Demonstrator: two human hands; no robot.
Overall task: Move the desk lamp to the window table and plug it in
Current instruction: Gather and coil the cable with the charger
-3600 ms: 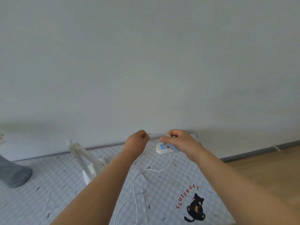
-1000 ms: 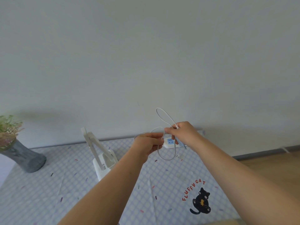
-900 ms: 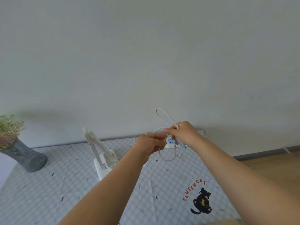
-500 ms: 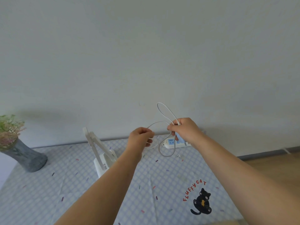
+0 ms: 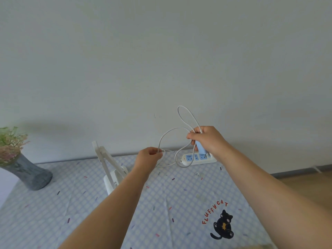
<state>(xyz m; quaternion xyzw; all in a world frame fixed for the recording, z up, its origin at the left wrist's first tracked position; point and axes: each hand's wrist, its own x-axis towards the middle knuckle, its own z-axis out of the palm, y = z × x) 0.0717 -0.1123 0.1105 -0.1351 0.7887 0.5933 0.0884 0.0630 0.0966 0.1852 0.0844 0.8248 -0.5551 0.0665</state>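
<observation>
A folded white desk lamp (image 5: 112, 168) stands on the checked tablecloth (image 5: 161, 203), partly behind my left forearm. Its thin white cable (image 5: 186, 119) loops up in the air between my hands. My left hand (image 5: 149, 157) pinches the cable low, just above the cloth. Higher and to the right, my right hand (image 5: 206, 139) grips looped cable together with a light blue plug adapter (image 5: 201, 148). A white and blue power strip (image 5: 197, 158) lies by the wall, right below my right hand.
A grey vase (image 5: 27, 169) with green and pink flowers stands at the table's left end. A black cat print with red lettering (image 5: 222, 225) marks the cloth near the right. Beyond the table's right edge is wooden floor (image 5: 305, 184). A plain wall (image 5: 161, 60) rises behind.
My hands have drawn apart: the right one rose with the cable loops and adapter, the left one dropped and moved left along the cable. The power strip is now uncovered.
</observation>
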